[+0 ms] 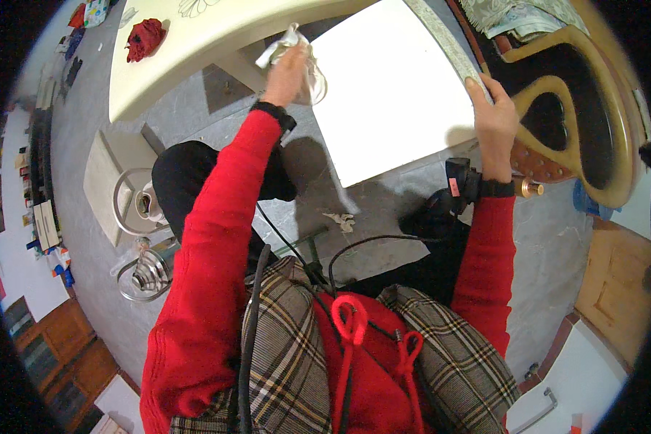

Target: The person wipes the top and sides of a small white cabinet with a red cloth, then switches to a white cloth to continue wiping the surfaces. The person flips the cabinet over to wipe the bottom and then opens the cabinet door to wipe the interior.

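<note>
My left hand point(288, 76) holds a crumpled white cloth point(318, 81) at the left edge of a white flat panel point(390, 97). The panel is tilted in front of me, and a grey, patterned strip point(447, 46) runs along its right side. Gripping that side near the lower right corner is my right hand point(493, 111), its thumb on the strip. Black bands circle both wrists. A crumpled dark red cloth point(145, 40) lies on the cream tabletop point(195, 38) at the upper left.
A carved wooden chair point(624, 125) with dark panels stands at the right. Left of my knee are a pale box-like stand point(106, 179) and shiny metal-and-glass pieces point(151, 271). Black cables cross my lap. A scrap point(340, 221) lies on the grey floor point(542, 260).
</note>
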The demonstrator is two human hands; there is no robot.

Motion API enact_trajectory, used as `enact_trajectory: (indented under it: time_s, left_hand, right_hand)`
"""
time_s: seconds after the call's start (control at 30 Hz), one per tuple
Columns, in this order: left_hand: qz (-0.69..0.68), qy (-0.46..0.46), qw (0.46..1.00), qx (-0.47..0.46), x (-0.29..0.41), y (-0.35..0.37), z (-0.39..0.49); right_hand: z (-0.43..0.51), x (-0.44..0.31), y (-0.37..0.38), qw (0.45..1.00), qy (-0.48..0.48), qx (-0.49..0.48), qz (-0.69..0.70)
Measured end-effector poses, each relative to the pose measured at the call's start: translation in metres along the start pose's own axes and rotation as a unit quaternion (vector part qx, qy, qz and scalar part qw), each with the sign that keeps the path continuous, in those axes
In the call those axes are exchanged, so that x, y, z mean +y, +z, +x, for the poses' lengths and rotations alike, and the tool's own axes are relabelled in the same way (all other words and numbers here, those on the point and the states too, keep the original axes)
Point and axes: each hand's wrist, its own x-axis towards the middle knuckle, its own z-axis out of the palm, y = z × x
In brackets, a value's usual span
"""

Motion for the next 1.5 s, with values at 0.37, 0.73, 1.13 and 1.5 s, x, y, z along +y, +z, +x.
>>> enact_trajectory:
  time_s: [0.37,0.73,1.13,1.5]
  left_hand:
    - [0.067,0.076,0.992,-0.071,0.090,0.031,-0.136]
    - [-0.247,0.043,0.947,-0.202,0.178,0.012,-0.186]
    - [-0.099,0.098,0.990,-0.032,0.145,0.044,-0.126]
    - [0.011,0.086,0.992,0.087,0.047,0.050,-0.085]
  right_hand:
    - [-0.007,-0.024,0.006,0.999,-0.032,-0.033,0.006]
    - [-0.019,-0.033,0.008,0.996,-0.047,-0.050,-0.062]
    - [-0.002,-0.007,-0.004,0.999,0.012,-0.025,-0.017]
    - [0.000,0.001,-0.013,0.997,0.057,-0.031,-0.030]
